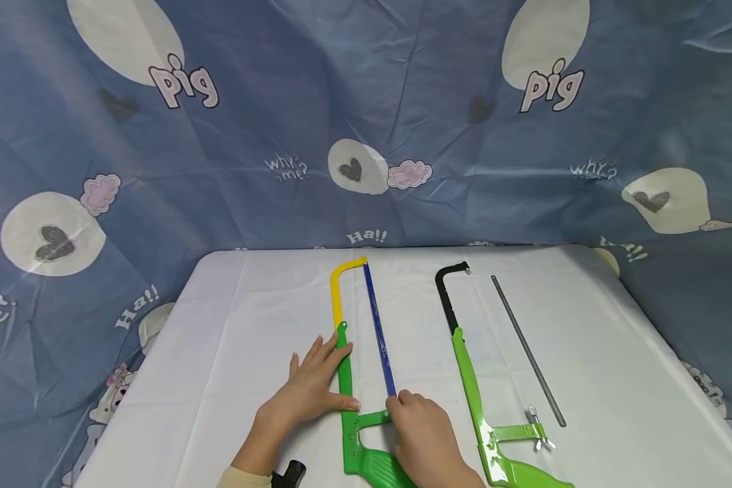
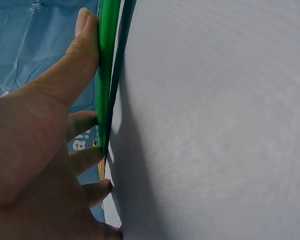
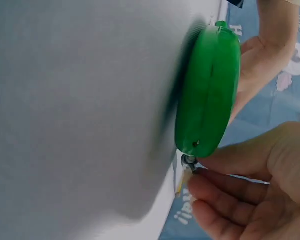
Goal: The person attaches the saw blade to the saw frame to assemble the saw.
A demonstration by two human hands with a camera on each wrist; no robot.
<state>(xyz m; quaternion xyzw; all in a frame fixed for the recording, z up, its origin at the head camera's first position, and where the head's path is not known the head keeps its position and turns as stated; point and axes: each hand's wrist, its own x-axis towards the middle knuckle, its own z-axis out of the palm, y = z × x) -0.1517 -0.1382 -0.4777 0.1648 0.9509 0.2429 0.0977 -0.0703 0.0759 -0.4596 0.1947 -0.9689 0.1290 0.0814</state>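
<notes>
A hacksaw with a green and yellow frame [image 1: 350, 437] lies on the white cloth, its blue blade [image 1: 379, 332] running from the yellow tip toward the green lower arm. My left hand [image 1: 308, 386] presses on the frame from the left, fingers and thumb spread and fairly straight along it. At the lower end of the blade, my right hand [image 1: 427, 437] covers the blade's fixing. The right wrist view shows that hand's thumb and fingers pinching a small metal wing nut [image 3: 189, 161] just beyond the green handle [image 3: 208, 90]; the fingers partly hide it.
To the right lies a second hacksaw [image 1: 468, 379], light green with a black front, a wing nut [image 1: 543, 444] on its lower arm. A loose grey blade [image 1: 527, 349] lies beside it. A black object [image 1: 289, 474] shows by my left wrist. Behind the table [image 1: 268, 291] hangs a blue printed curtain [image 1: 451, 203].
</notes>
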